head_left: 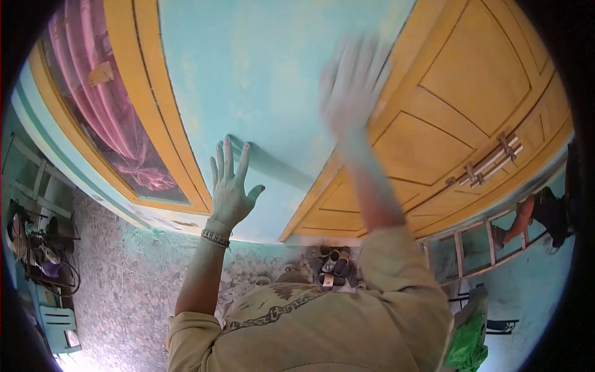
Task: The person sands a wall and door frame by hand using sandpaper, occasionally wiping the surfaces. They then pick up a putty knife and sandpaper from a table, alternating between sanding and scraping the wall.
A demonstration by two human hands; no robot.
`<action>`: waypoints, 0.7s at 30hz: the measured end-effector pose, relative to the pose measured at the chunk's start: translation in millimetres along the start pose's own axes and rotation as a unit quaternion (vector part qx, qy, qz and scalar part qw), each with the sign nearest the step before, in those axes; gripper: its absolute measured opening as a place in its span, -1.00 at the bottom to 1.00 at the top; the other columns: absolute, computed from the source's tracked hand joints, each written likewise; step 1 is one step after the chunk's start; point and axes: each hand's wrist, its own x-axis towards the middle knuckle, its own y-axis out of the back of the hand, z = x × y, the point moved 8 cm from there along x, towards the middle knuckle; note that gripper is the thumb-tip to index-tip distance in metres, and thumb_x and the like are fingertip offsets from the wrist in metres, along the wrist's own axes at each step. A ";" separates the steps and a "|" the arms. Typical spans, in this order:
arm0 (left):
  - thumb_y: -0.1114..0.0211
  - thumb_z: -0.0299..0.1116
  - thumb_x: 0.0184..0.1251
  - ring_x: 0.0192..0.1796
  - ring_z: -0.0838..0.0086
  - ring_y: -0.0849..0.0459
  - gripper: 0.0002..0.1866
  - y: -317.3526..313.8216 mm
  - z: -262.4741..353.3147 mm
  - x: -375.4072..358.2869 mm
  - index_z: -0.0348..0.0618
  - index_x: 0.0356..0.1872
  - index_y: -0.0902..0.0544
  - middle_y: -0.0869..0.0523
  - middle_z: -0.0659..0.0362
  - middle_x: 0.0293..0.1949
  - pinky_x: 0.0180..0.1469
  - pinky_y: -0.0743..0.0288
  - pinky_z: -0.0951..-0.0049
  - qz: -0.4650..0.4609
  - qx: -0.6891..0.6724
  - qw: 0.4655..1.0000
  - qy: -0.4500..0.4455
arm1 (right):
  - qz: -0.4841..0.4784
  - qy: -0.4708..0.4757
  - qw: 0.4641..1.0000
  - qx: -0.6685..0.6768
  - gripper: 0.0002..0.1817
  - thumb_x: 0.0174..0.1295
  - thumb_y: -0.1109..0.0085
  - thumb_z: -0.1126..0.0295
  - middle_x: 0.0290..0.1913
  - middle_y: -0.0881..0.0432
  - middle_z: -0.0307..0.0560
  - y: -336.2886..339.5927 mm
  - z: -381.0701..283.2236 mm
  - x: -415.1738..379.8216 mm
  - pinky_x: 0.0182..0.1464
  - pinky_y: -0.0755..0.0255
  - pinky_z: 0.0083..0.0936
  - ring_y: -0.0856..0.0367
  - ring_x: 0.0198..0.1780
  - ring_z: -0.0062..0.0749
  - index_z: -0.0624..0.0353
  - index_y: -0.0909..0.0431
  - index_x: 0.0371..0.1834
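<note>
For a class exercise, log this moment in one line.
left hand: spread, at wall | right hand: blurred, near door | held: nothing visible

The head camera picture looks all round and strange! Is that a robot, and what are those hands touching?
No robot here! It's a person wearing a camera on their head. There's just one picture, looking forward and down, so you see nearly what they see. The lens probably makes the edges look bent.

The left hand, with a bracelet on its wrist, has its fingers spread against the pale blue wall. The right hand is higher up and blurry, so I can't tell whether anything is under its palm. The left hand holds nothing that I can see.

Beside the wall are a pink curtain and a yellow door. Some shoes lie on the floor.
</note>
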 end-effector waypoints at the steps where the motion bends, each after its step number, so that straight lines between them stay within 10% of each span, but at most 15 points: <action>1: -0.58 -0.23 -0.01 0.58 -0.22 0.21 0.16 2.3 -1.0 -4.7 0.08 0.59 0.01 0.23 -0.19 0.58 0.54 0.17 -0.19 -0.003 -0.003 1.000 0.006 | -0.079 -0.002 0.997 -0.005 -0.44 0.46 0.18 0.19 0.42 -0.31 0.31 -11.9 -15.5 -67.6 0.47 0.03 0.23 -0.19 0.45 0.33 0.28 -0.32 0.42; 5: -0.56 -0.25 0.01 0.58 -0.21 0.18 0.14 20.5 -0.1 1.5 0.09 0.59 0.01 0.21 -0.18 0.58 0.54 0.15 -0.18 0.010 -0.018 1.000 0.007 | -0.082 0.046 0.995 0.016 -0.45 0.47 0.18 0.14 0.46 -0.29 0.25 -9.3 -26.4 -101.2 0.47 0.12 0.31 -0.14 0.51 0.24 0.23 -0.34 0.41; 10: -0.56 -0.27 0.02 0.57 -0.28 0.18 0.14 15.9 11.9 19.4 0.00 0.58 0.03 0.21 -0.25 0.57 0.53 0.12 -0.17 0.032 -0.053 0.998 -0.011 | 0.151 0.164 0.969 -0.105 -0.55 0.41 0.00 0.25 0.26 -0.52 0.13 -16.3 49.0 193.0 0.20 -0.32 -0.05 -0.49 0.22 0.01 0.20 -0.45 0.29; 13: -0.53 -0.31 0.04 0.56 -0.32 0.15 0.09 9.6 11.0 17.9 -0.01 0.57 -0.01 0.16 -0.29 0.55 0.51 0.17 -0.26 0.054 -0.058 0.997 -0.007 | 0.216 0.082 0.973 -0.020 -0.54 0.39 0.05 0.27 0.30 -0.45 0.16 10.1 38.7 297.0 0.44 -0.11 -0.04 -0.29 0.38 0.06 0.28 -0.40 0.26; 16: -0.52 -0.31 0.05 0.56 -0.31 0.15 0.06 9.2 15.3 18.5 -0.02 0.56 -0.04 0.14 -0.29 0.55 0.51 0.17 -0.27 0.084 -0.080 0.993 -0.002 | 0.143 0.107 0.973 -0.149 -0.56 0.41 0.01 0.25 0.26 -0.52 0.12 -11.3 16.8 237.7 0.25 -0.32 -0.06 -0.46 0.28 0.01 0.21 -0.45 0.28; 21: -0.49 -0.25 0.09 0.55 -0.31 0.14 0.03 22.0 22.6 29.7 0.01 0.56 -0.05 0.13 -0.30 0.55 0.51 0.19 -0.26 0.099 -0.077 0.992 -0.023 | -0.082 0.031 0.996 -0.014 -0.46 0.43 0.09 0.19 0.44 -0.33 0.19 -7.6 -52.6 9.1 0.48 0.04 0.24 -0.22 0.48 0.17 0.25 -0.38 0.39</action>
